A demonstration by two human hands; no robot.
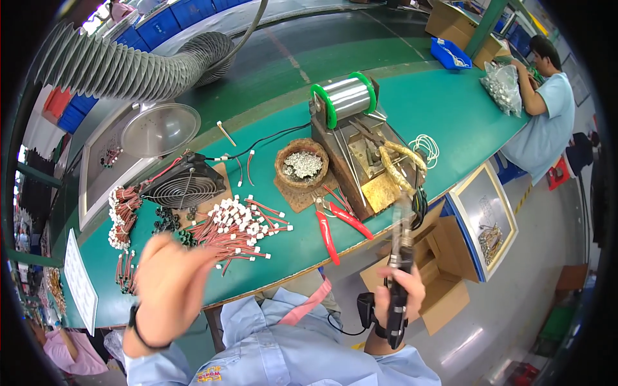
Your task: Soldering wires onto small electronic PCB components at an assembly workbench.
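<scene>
My left hand [168,289], smeared by motion, is over the near left part of the bench, beside a heap of red-brown wire leads with white connectors [235,222]. Its fingers look bent, but whether anything is between them I cannot make out. In my right hand [404,293] is a black-handled tool [400,264], its blurred metal front end pointing up and away, just off the bench's near edge. Red-handled pliers [328,235] lie between the hands on the bench edge. Small black parts [166,222] sit near a round-grilled fan [183,190].
A solder wire spool [344,100] tops a metal stand, beside a bowl of silvery bits [302,166]. A tape-wrapped cable loop [402,164] hangs there. Left stands a fume duct hood [161,128]; bundled leads [123,215] lie below. Right are a cardboard box [450,251] and a co-worker [541,112].
</scene>
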